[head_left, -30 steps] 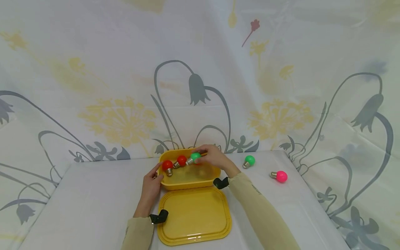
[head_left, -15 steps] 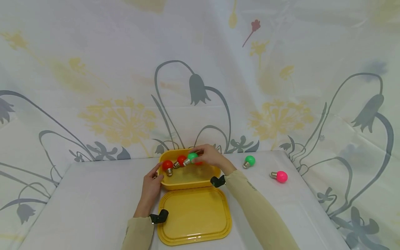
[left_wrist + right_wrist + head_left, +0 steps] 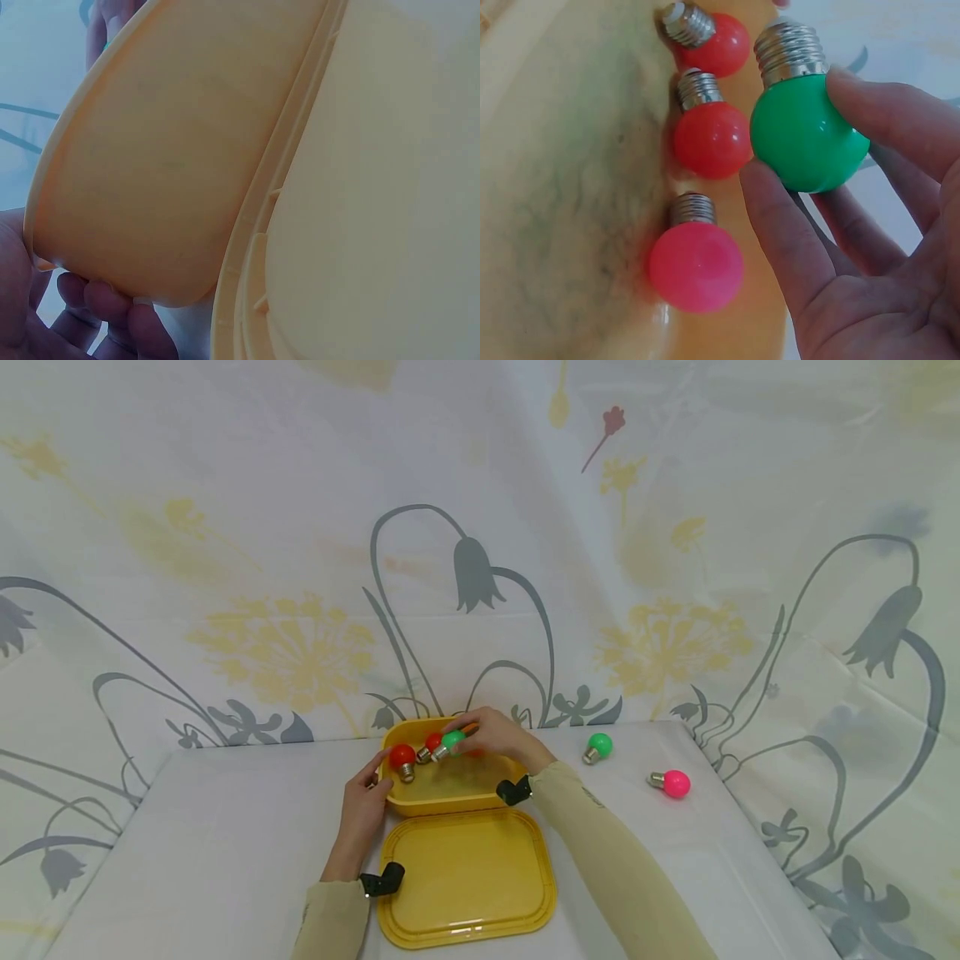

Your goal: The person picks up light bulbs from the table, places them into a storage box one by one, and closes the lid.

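Shifting leftward, the right hand [image 3: 492, 733] is pinching a green bulb [image 3: 806, 135], partly hiding a pink bulb [image 3: 697, 266] from above; the left hand [image 3: 363, 802] is gripping a yellow box [image 3: 450, 805].

Your box [image 3: 450, 804] and lid [image 3: 467, 878] are yellow; your bulbs [image 3: 802, 135] green, red and pink; your backdrop [image 3: 480, 452] white with grey and yellow flowers [image 3: 474, 575].

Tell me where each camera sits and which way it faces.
Head: on the head, facing forward and down at the yellow plastic box and flat yellow lid; left hand, right hand and beige sleeves show.
Left wrist: worn there, facing box and lid; the left hand's fingers and part of the right hand show.
Right wrist: worn there, facing into the box; the right hand holds a round green bulb.
Head and right wrist share that bulb.
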The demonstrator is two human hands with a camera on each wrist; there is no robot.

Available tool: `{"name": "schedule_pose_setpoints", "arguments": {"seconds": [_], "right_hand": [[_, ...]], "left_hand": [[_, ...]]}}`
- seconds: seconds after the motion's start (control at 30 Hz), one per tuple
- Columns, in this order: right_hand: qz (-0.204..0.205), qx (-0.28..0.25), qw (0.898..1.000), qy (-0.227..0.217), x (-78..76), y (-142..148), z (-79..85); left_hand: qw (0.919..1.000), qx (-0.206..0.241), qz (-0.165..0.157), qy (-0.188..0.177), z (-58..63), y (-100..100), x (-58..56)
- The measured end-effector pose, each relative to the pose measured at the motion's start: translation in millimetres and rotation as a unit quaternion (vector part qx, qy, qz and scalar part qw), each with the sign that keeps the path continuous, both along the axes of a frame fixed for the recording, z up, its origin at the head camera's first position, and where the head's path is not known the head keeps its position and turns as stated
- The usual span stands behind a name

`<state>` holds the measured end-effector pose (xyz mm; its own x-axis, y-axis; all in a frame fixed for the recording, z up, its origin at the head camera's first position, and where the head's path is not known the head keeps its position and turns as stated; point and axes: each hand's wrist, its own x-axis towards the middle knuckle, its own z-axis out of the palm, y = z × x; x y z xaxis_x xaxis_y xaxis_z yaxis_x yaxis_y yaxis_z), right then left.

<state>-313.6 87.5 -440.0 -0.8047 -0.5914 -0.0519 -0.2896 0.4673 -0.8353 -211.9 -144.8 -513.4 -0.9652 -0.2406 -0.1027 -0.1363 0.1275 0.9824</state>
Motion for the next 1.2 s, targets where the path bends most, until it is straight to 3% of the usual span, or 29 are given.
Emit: {"name": "schedule_pose_setpoints", "arguments": {"seconds": [0.3,0.97,1.2], "right_hand": [[0.019,0.019,0.999,-0.017,-7.4,-8,-7.0],[0.045,-0.004,0.997,-0.061,-9.5,-16,-16.1],[0.061,-0.005,0.992,-0.107,-14.7,-14,-24.0]], "left_hand": [[1.0000,-0.004,0.001,0.002,1.2,-1,2.0],[1.0000,0.000,0.003,0.009,1.9,-2,1.3],[0.9999,0.003,0.003,0.014,2.9,0,1.5]]}}
